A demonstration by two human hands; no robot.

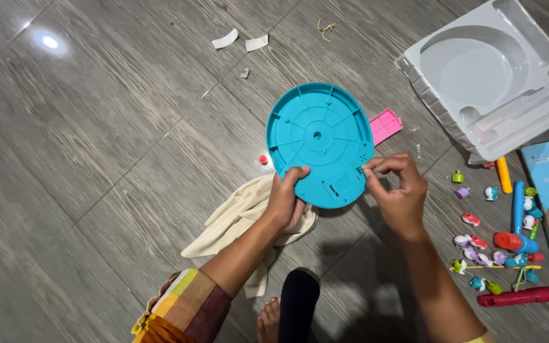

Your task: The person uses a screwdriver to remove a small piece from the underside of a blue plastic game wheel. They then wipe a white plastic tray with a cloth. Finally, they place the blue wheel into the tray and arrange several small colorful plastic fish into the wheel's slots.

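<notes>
You are holding the round turquoise plastic toy base upside down above the grey wood-grain floor, its ribbed underside and centre hole facing you. Your left hand is closed on the near rim, thumb on top and fingers under, carrying the weight. Your right hand is pinched at the lower right edge of the base, thumb and forefinger pressed together beside the small rectangular cover there; whether they hold a tiny part or only press the plastic is too small to tell. By the look of it you are working at that hatch on the underside, so the next move calls for a steady left grip while the right fingertips do fine work at the edge, keeping the disc level. A pink flat plastic piece shows from behind the base on the right, and a cream cloth lies crumpled on the floor beneath your left wrist. Well to the right sit the white moulded plastic packaging tray, a scatter of small coloured toy figures, and a red-handled screwdriver, which lies within reach should the cover prove to be screwed down.
</notes>
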